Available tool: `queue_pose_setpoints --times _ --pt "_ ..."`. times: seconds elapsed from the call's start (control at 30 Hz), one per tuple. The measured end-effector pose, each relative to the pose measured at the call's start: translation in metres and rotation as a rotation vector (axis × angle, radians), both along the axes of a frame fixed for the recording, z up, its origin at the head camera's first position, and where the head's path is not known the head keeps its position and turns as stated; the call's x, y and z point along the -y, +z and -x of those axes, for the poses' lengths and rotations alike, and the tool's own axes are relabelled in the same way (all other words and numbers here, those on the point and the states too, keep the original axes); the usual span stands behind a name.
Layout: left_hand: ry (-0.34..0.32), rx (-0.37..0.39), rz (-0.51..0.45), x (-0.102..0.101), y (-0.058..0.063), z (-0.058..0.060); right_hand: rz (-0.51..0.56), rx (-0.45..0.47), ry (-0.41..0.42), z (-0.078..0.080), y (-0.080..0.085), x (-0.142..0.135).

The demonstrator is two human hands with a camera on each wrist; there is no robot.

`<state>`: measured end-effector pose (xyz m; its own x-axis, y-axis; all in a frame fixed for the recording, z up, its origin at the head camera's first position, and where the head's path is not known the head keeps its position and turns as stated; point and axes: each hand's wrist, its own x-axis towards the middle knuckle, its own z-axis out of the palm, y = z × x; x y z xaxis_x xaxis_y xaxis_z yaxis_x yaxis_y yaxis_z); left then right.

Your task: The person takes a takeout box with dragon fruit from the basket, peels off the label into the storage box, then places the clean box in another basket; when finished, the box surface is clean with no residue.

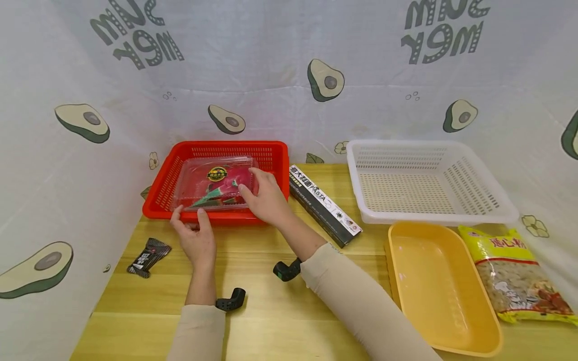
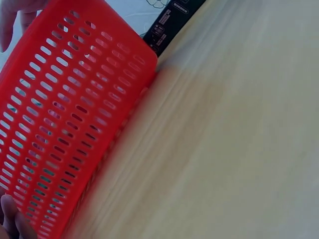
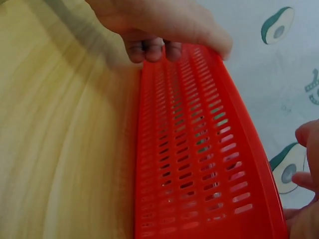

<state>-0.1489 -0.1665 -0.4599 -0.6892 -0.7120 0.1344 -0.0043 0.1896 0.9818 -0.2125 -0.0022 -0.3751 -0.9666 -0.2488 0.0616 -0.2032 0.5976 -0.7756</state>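
In the head view I saw the clear box (image 1: 213, 184) lying inside the red basket (image 1: 226, 216), its long axis left to right. The right hand (image 1: 267, 198) was nearer, at the box's right end; the left hand (image 1: 197, 241) hung at the near rim, the box lying just to its far side. The left wrist view showed the pasta carton (image 2: 172, 25) right of the basket. In the right wrist view, the right fingers were spread, the left loosely curled; neither seemed to grasp anything.
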Motion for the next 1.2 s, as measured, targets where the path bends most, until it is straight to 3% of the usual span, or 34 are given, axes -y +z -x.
queue_pose_setpoints --times 0.27,0.5,1.03,1.2 --pt "0.006 -0.02 0.04 0.003 -0.007 0.002 -0.03 0.131 0.017 0.026 -0.006 0.009" --pt "-0.01 -0.046 -0.003 0.001 -0.01 0.004 -0.08 0.258 0.016 0.031 -0.01 0.012" --pt "-0.003 -0.02 -0.002 0.004 -0.014 0.0 -0.026 0.248 -0.011 0.033 -0.016 0.017" --pt "-0.008 -0.044 -0.002 0.005 -0.014 0.003 -0.004 0.235 -0.001 0.034 -0.013 0.016"
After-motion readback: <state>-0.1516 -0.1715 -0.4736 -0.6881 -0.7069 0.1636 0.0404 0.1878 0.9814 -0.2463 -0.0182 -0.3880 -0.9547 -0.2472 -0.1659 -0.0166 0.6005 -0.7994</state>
